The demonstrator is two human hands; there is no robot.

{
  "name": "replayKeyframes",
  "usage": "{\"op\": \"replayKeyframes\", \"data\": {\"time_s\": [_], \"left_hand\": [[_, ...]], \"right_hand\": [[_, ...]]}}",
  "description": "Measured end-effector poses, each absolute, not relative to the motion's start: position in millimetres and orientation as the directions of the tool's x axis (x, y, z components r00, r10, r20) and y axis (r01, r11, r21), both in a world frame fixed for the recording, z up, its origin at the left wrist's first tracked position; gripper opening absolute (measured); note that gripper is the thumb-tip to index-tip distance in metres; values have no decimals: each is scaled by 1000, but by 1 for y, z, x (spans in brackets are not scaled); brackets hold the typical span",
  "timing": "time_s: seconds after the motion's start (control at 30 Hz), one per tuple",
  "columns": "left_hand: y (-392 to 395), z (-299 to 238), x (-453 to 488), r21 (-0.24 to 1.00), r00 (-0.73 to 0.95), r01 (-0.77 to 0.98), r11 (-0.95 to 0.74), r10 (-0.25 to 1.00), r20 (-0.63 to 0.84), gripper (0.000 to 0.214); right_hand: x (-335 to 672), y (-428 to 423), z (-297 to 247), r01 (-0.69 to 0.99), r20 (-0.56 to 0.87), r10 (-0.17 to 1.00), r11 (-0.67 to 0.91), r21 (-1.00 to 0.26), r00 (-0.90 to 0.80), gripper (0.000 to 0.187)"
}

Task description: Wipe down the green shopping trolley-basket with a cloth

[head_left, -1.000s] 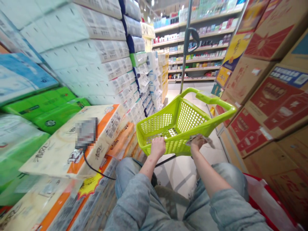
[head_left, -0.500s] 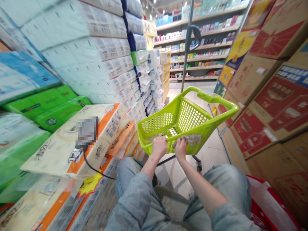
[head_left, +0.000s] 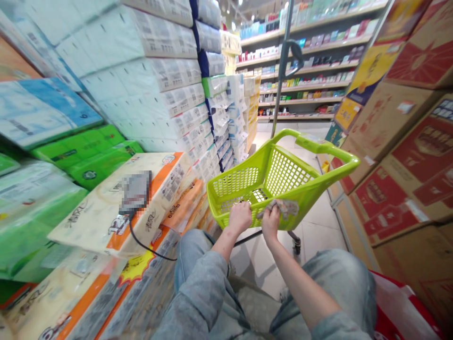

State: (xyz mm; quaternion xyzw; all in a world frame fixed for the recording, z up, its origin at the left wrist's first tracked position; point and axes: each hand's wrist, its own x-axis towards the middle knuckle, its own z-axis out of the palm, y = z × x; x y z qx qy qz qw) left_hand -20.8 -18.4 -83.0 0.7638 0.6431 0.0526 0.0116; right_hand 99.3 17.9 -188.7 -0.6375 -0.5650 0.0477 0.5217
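Observation:
My left hand (head_left: 239, 218) grips the near rim of a lime-green plastic shopping trolley basket (head_left: 235, 182), which has mesh walls and a long handle. Just beside it, my right hand (head_left: 271, 223) pinches a crumpled grey cloth (head_left: 281, 208) against the same rim. The basket holds nothing that I can see. A small black wheel (head_left: 296, 242) shows below it. A pixelated flat object (head_left: 135, 192) with a black cable (head_left: 148, 250) lies on a cream and orange tissue pack (head_left: 88, 219) to my left.
Tall stacks of wrapped tissue packs (head_left: 159, 75) rise on the left, and printed cardboard cartons (head_left: 399, 137) are stacked on the right. A tiled aisle (head_left: 318, 231) runs forward to product shelves (head_left: 304, 71). A metal pole (head_left: 281, 71) stands ahead, and a red and white bag (head_left: 399, 307) sits at lower right.
My right hand has moved left from beside the basket's front to the rim, close to my left hand, with the cloth in it. The whole view has drifted slightly.

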Motion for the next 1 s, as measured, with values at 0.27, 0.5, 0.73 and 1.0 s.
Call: {"op": "replayKeyframes", "data": {"time_s": [0.27, 0.5, 0.73, 1.0], "left_hand": [[-14, -81, -27, 107, 134, 985, -135, 991, 19, 21], [-7, -82, -44, 150, 183, 972, -183, 983, 9, 32], [9, -79, -65, 174, 213, 966, -193, 971, -105, 30], [12, -73, -82, 92, 160, 985, -149, 978, -131, 19]], "right_hand": [[129, 5, -152, 584, 621, 679, 338, -738, 392, 47], [143, 22, -119, 794, 695, 657, 572, -206, -292, 34], [112, 40, -101, 594, 464, 509, 803, 48, -725, 27], [120, 57, -83, 628, 264, 583, 767, 133, -768, 31]]}}
